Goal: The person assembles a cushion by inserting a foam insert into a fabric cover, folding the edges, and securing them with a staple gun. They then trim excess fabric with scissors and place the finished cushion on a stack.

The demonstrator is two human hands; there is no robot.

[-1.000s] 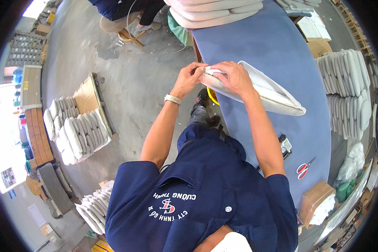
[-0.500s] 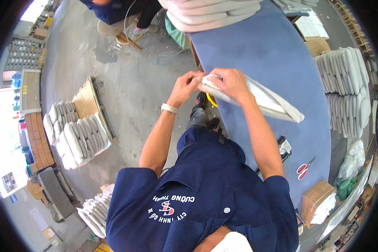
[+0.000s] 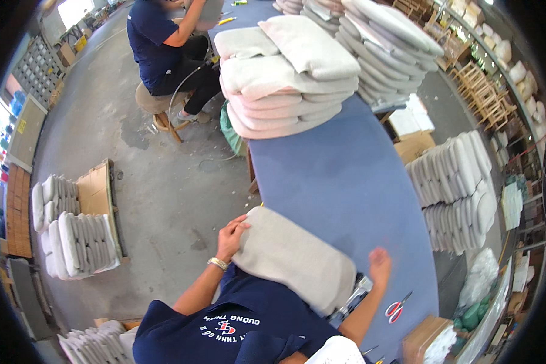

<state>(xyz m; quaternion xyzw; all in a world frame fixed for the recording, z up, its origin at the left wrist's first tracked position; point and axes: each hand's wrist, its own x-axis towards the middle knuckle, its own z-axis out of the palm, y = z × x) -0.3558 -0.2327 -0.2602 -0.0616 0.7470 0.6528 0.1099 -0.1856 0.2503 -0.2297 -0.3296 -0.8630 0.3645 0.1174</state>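
A light beige fabric cushion (image 3: 294, 258) lies at a slant across the near-left edge of the table, its smooth face upward. My left hand (image 3: 230, 236) grips its far left corner, thumb on top and the other fingers partly hidden. Apart from the cushion, my right hand (image 3: 380, 262) hovers over the table to its right, smeared by motion. Between that forearm and the cushion's right end lies a silver and black tool (image 3: 359, 290), partly covered. Red-handled scissors (image 3: 398, 307) rest on the table further right.
The blue-grey table (image 3: 327, 176) carries a tall cushion stack (image 3: 285, 85) ahead, with another stack (image 3: 385, 54) behind it. Cushions on a pallet (image 3: 82, 242) stand left on the floor. A co-worker (image 3: 164, 54) sits beyond. An open carton (image 3: 428, 340) is at the near right.
The cushion has turned from edge-on, pale underside showing, to beige face up, and come nearer me. My right hand has let go and moved right. The view now reaches further ahead.
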